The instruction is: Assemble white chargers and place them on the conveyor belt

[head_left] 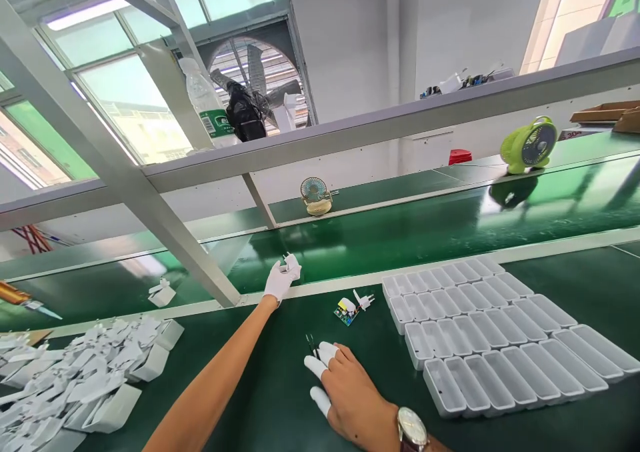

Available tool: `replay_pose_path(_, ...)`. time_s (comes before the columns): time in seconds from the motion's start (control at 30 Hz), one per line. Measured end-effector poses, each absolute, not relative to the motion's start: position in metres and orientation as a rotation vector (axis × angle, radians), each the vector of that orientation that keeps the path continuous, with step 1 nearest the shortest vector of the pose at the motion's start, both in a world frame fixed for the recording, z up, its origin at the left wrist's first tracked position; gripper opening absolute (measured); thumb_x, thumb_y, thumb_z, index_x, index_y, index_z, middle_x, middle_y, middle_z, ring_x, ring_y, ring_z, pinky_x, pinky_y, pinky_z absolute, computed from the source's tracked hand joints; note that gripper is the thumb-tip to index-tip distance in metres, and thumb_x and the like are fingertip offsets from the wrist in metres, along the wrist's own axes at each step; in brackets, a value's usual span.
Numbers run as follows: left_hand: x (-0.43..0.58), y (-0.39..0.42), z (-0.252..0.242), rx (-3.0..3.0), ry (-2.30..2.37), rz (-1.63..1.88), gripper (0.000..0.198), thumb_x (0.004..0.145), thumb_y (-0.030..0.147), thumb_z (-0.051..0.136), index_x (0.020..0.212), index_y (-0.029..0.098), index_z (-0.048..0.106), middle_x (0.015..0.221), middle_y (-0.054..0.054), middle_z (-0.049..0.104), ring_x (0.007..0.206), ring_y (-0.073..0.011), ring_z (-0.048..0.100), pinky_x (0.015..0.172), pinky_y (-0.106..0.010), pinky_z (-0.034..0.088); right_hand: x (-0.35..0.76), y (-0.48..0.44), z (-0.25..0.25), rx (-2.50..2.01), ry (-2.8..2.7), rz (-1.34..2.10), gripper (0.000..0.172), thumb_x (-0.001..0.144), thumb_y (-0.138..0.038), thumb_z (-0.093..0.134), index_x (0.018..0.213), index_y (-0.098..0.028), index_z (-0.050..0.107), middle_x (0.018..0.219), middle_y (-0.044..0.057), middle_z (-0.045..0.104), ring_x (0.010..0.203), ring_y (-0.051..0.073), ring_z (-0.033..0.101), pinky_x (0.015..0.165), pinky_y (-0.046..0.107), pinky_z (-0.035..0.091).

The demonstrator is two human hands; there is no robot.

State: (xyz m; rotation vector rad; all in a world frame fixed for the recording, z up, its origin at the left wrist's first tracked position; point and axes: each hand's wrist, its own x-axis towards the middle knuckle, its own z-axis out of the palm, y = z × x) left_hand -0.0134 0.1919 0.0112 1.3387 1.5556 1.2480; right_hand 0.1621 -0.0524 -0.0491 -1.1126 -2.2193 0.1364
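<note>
My left hand (281,281), in a white glove, reaches out over the near edge of the green belt (400,219). Its fingers are closed on a small white plug (289,259) with thin prongs. Closer to me, my right hand (350,399) wears white finger cots and grips dark tweezers (312,347), tips pointing away. Just beyond the tweezers, a small circuit board (347,313) with a yellow part lies on the dark green table (280,385). A white two-pin plug (364,300) lies against it, apparently wired to it.
Rows of white open cases (500,345) cover the table's right side. White plastic parts (85,379) are heaped at left. One white piece (163,293) sits on the belt, near an orange-handled tool (20,297). A slanting metal post (165,219) stands left of my left hand.
</note>
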Motion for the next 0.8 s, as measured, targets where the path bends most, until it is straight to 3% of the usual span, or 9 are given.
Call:
replay_pose_path(0.1, -0.029, 0.169, 0.007, 1.408, 1.697, 1.239, 0.046, 0.091, 0.032, 0.069, 0.131, 0.016, 0.055, 0.13, -0.012, 0.059, 0.11, -0.0257, 0.062, 0.094, -0.047, 0.054, 0.162, -0.055, -0.045, -1.122, -2.215, 0.16, 0.047, 0.099, -0.037, 0.051, 0.144, -0.026, 0.048, 0.129, 0.008, 0.063, 0.126, 0.027, 0.053, 0.119, 0.046, 0.029)
replay_pose_path(0.23, -0.041, 0.13, 0.009, 1.533, 1.693, 1.209, 0.057, 0.085, 0.034, 0.071, 0.135, 0.014, 0.053, 0.127, -0.015, 0.063, 0.104, -0.024, 0.064, 0.093, -0.04, 0.053, 0.162, -0.06, -0.036, -1.162, -2.221, 0.155, 0.042, 0.096, -0.034, 0.056, 0.136, -0.023, 0.056, 0.129, 0.012, 0.063, 0.125, 0.03, 0.054, 0.113, 0.049, 0.037)
replay_pose_path(0.37, -0.044, 0.088, 0.026, 1.662, 1.584, 1.11, 0.052, 0.085, 0.044, 0.066, 0.129, 0.016, 0.06, 0.116, -0.011, 0.07, 0.094, -0.0225, 0.066, 0.08, -0.035, 0.055, 0.161, -0.06, -0.028, -1.146, -2.143, 0.082, 0.032, 0.094, -0.029, 0.059, 0.124, -0.02, 0.065, 0.121, 0.015, 0.067, 0.119, 0.032, 0.059, 0.103, 0.05, 0.048)
replay_pose_path(0.47, -0.041, 0.047, 0.039, 1.762, 1.488, 0.99, 0.039, 0.084, 0.045, 0.067, 0.114, 0.02, 0.07, 0.103, -0.007, 0.073, 0.086, -0.0202, 0.066, 0.079, -0.033, 0.054, 0.164, -0.055, -0.021, -1.094, -1.975, 0.014, 0.026, 0.097, -0.018, 0.053, 0.12, -0.017, 0.065, 0.116, 0.015, 0.069, 0.112, 0.028, 0.062, 0.098, 0.047, 0.053)
replay_pose_path(0.57, -0.031, -0.002, 0.046, 2.101, 1.272, 0.605, 0.024, 0.091, 0.035, 0.059, 0.11, 0.026, 0.07, 0.104, -0.003, 0.071, 0.084, -0.0172, 0.064, 0.081, -0.031, 0.054, 0.17, -0.049, -0.015, -1.034, -1.835, -0.034, 0.033, 0.097, -0.008, 0.048, 0.126, -0.018, 0.061, 0.117, 0.013, 0.069, 0.112, 0.025, 0.062, 0.096, 0.044, 0.054)
replay_pose_path(0.67, -0.018, -0.038, 0.042, 2.495, 1.002, 0.158, 0.039, 0.088, 0.027, 0.062, 0.127, 0.031, 0.061, 0.117, -0.004, 0.067, 0.09, -0.0207, 0.065, 0.082, -0.034, 0.053, 0.174, -0.045, -0.014, -1.008, -1.771, -0.042, 0.037, 0.096, -0.007, 0.05, 0.13, -0.02, 0.059, 0.116, 0.012, 0.069, 0.112, 0.024, 0.062, 0.095, 0.044, 0.055)
replay_pose_path(0.8, -0.022, -0.042, 0.028, 2.772, 0.95, -0.052, 0.033, 0.093, 0.016, 0.05, 0.118, 0.029, 0.064, 0.104, -0.006, 0.067, 0.09, -0.023, 0.065, 0.08, -0.034, 0.052, 0.173, -0.047, -0.016, -0.975, -1.79, -0.044, 0.038, 0.095, -0.008, 0.053, 0.131, -0.02, 0.058, 0.117, 0.011, 0.069, 0.112, 0.024, 0.064, 0.094, 0.044, 0.057)
